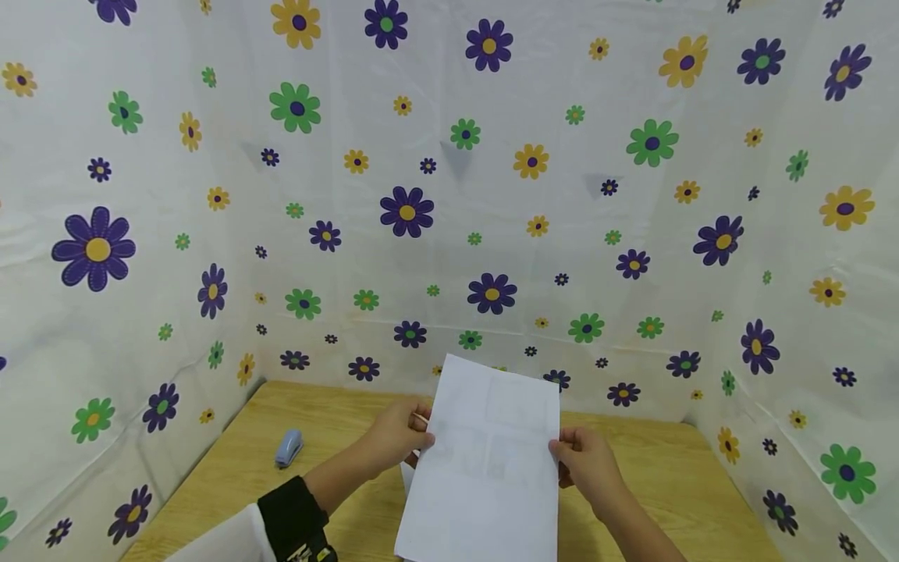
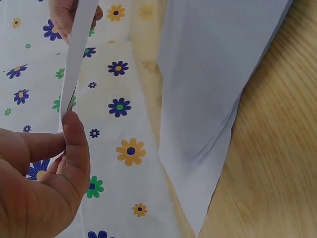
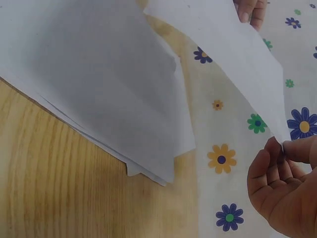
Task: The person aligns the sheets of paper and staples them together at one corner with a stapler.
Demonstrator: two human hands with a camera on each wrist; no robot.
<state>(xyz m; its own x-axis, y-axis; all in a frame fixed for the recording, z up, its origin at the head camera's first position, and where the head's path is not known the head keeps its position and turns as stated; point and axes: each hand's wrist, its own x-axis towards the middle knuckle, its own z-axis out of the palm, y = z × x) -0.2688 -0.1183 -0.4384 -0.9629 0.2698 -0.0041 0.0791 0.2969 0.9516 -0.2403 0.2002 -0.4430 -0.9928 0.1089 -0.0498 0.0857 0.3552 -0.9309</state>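
A white paper sheet with faint print showing through is held up between both hands, tilted above the table. My left hand pinches its left edge between thumb and fingers. On the opposite edge, my right hand pinches it the same way. Below lies a stack of paper with uneven edges and corners sticking out, also seen as a paper pile in the left wrist view. In the head view the raised sheet hides most of that stack.
A light blue stapler lies on the wooden table, left of the left hand. A white curtain printed with purple, green and yellow flowers surrounds the table at the back and sides.
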